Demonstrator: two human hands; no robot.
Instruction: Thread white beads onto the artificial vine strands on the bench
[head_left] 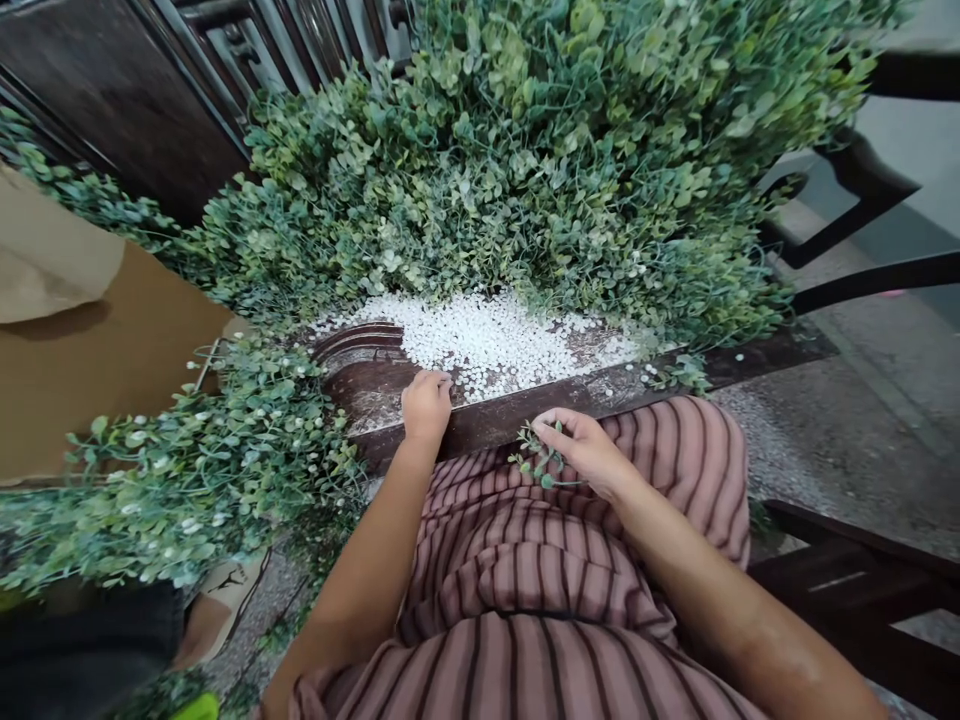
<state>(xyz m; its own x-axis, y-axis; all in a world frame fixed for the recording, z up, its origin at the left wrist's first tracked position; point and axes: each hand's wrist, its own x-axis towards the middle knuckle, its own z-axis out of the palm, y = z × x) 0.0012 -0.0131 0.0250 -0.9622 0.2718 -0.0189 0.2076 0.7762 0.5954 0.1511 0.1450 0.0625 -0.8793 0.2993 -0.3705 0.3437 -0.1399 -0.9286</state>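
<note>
In my right hand [577, 445] is a small green artificial leaf sprig [544, 460], pinched between thumb and fingers above my lap. My left hand [427, 405] is closed at the front edge of the dark wooden surface [495, 420], beside a spread pile of small white beads [487, 345]. Its fingertips point toward the beads, and whatever they hold is hidden. A large heap of green artificial foliage [525, 180] rises right behind the beads. More foliage with white tips [195, 490] lies to the left of my left hand.
A brown cardboard box [97, 370] stands at the left. Dark wooden chair parts [870, 200] are at the right, with carved dark furniture [112, 90] at the upper left. Another person's foot in a light sandal [225, 600] shows at the lower left.
</note>
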